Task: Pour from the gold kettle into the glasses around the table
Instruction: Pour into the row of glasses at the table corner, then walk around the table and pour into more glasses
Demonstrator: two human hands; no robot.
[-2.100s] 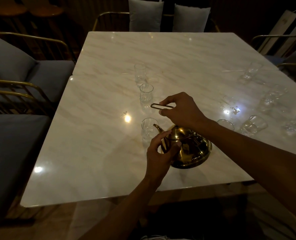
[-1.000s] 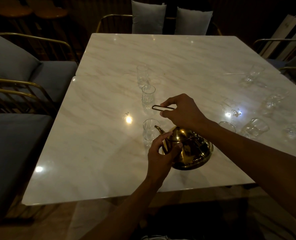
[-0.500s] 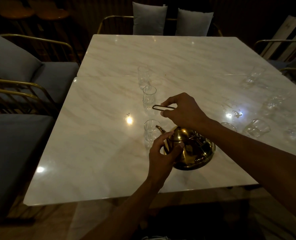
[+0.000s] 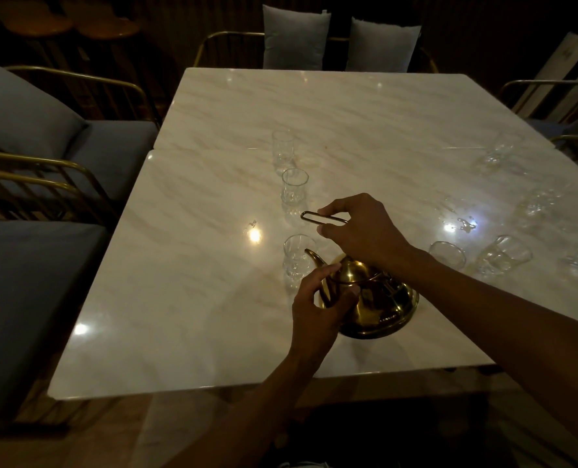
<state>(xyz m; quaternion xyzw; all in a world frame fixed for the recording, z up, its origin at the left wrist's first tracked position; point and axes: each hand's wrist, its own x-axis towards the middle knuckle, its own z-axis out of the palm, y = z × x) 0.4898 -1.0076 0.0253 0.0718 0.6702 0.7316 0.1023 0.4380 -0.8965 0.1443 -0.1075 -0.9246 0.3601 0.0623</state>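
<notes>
- Gold kettle (image 4: 378, 298) stands on the marble worktop (image 4: 186, 319), near edge, about centre. Its spout (image 4: 314, 257) points left and far, the tip just beside the nearest glass (image 4: 296, 260).
- Right hand (image 4: 358, 228) hovers above the kettle; its fingers (image 4: 331, 211) pinch a thin gold wire loop (image 4: 324, 218), which looks to be the kettle's bail handle, swung up.
- Left hand (image 4: 318, 307) is at the kettle's left flank, fingers curled round the base of the spout, steadying the body.
- Two more glasses, a middle one (image 4: 294, 190) and a far one (image 4: 283, 148), run in a line away from the nearest glass. A cluster of tumblers (image 4: 502, 255) sits to the right; too dim to tell whether any holds liquid.
- Step in hand, by my reading: getting hold of the kettle before the pour. No stream visible, kettle flat on its base.
- Next move calls for a lift by the handle, spout brought over the nearest glass rim, then a slow tilt.
- Risk: spout and glass are close; a careless lift could knock the glass.
</notes>
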